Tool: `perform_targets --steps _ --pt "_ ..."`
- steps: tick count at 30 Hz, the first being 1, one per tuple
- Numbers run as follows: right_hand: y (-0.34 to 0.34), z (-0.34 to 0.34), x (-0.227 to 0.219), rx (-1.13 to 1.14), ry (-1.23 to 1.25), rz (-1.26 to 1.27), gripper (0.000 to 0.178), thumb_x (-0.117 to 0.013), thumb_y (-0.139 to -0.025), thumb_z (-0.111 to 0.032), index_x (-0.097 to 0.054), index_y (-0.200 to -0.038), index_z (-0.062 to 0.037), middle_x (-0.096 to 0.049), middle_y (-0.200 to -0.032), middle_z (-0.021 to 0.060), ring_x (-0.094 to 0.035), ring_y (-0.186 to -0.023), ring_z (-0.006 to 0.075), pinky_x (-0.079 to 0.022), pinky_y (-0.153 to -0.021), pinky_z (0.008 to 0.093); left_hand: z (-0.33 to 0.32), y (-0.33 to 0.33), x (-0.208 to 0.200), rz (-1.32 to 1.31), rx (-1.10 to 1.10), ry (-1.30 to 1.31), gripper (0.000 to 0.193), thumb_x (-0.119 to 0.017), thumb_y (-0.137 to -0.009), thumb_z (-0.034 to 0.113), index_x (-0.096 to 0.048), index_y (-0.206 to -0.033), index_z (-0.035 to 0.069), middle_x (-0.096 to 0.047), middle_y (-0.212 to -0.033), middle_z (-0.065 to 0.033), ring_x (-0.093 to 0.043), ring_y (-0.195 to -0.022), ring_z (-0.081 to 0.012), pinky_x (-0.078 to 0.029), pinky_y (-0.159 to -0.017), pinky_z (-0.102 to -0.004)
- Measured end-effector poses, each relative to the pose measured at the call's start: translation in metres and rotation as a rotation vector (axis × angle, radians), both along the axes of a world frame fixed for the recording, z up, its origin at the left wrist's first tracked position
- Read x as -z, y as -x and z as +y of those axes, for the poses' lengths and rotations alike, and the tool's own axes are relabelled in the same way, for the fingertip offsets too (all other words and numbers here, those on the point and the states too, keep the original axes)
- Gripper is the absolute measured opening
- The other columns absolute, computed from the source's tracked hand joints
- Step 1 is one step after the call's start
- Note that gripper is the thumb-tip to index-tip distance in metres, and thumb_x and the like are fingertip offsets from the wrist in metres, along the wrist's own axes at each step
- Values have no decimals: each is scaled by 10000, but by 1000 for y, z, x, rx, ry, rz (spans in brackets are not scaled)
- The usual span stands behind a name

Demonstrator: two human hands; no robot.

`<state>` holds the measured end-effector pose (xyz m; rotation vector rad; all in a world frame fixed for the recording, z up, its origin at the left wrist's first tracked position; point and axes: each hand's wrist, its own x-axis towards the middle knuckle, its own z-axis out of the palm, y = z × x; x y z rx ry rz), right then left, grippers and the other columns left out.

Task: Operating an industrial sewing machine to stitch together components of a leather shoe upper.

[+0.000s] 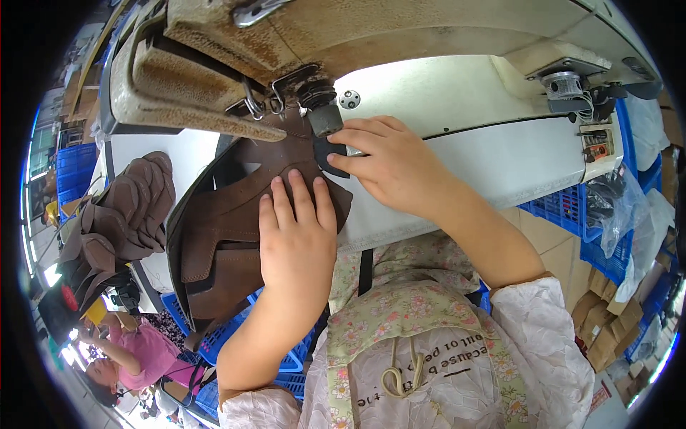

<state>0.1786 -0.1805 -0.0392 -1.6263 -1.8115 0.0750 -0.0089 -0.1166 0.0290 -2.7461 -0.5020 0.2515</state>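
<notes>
A large brown leather shoe upper (229, 207) with stitched seams and a dark edge drapes over the near left side of a sewing machine's white bed. My left hand (296, 222) lies on it, palm down, fingers stretched out and apart. Close to the machine's grey cylindrical part (326, 120), my right hand (389, 164) rests with thumb and fingers spread. Its fingertips touch a black rounded piece (329, 154) at the upper's right edge. A small silver part shows between those fingers. The needle and stitching point are hidden.
The machine's worn arm (400, 28) spans overhead. At left lies a pile of brown shoe pieces (121, 207). Blue crates (564, 207) with plastic bags stand at right, near cardboard boxes (607, 322). A person in pink (146, 350) sits at lower left.
</notes>
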Motion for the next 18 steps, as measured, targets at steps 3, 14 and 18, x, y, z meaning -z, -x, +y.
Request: perform_targets --steps 3,14,18 --pt "1 0 1 6 4 8 322 -665 -786 -76 -720 -1097 -138 -626 -1252 51 -542 -1229 268 -429 -1026 432 5 2 -1 20 32 31 468 -559 -868 172 -588 -1299 -8 -581 -1323 -267 -571 -1197 -439 -421 -1055 -518" --pt "0 1 -4 -4 26 -16 286 -643 -802 -87 -739 -1068 -130 -640 -1242 51 -553 -1211 260 -429 -1019 418 13 -3 -15 185 65 143 551 -566 -872 189 -526 -1370 -42 -534 -1373 -308 -551 -1236 -445 -409 -1057 -500" --pt "-2 0 -4 -13 41 9 318 -631 -806 -70 -726 -1100 -140 -620 -1271 47 -555 -1184 293 -429 -1015 440 13 -4 -16 193 75 140 563 -570 -870 194 -518 -1378 -43 -527 -1380 -311 -549 -1238 -445 -406 -1057 -499"
